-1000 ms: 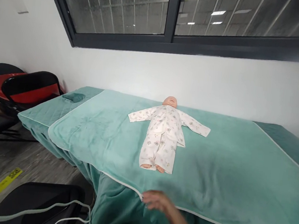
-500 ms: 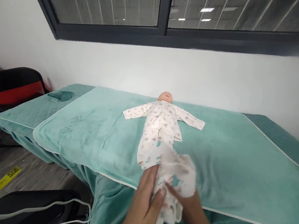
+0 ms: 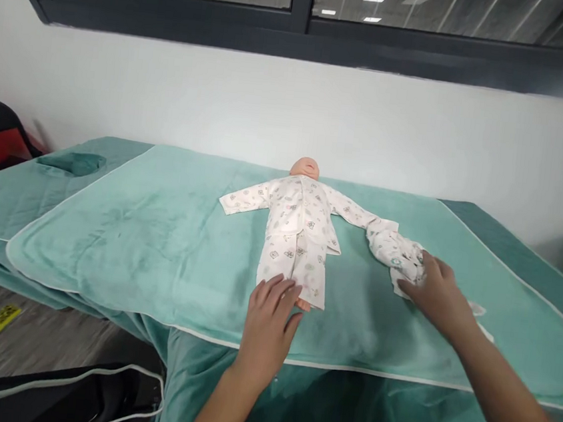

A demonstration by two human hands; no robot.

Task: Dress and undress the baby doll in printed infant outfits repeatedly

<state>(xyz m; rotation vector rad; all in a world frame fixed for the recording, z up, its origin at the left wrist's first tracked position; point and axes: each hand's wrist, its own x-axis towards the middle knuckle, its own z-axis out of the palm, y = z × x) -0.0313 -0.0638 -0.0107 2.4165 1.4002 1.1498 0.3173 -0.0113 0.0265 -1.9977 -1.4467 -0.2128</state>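
While pajamas (image 3: 299, 209) wrap the doll (image 3: 305, 167), right grip (image 3: 439, 296) holds cloth (image 3: 392, 248); left grip (image 3: 268, 322) is loose.

Doll head (image 3: 305, 167): smooth, matt, plastic or rubber-like. Pyjamas (image 3: 287, 205): thin printed cloth, matt, lightly creased. Crumpled garment (image 3: 389, 248): similar soft printed cloth, heavily wrinkled. Blanket (image 3: 182, 241): plush cloth, brushed nap, faint sheen in patches. Bedspread (image 3: 6, 199): quilted cloth, velvety. Wall (image 3: 173, 92): smooth, matt. Window frame (image 3: 180, 22): smooth, satin, metal-looking. Panes (image 3: 408, 6): glass, glossy. Cable (image 3: 42, 384): smooth, plastic-looking. Floor (image 3: 70, 336): wood-look grain, dull.
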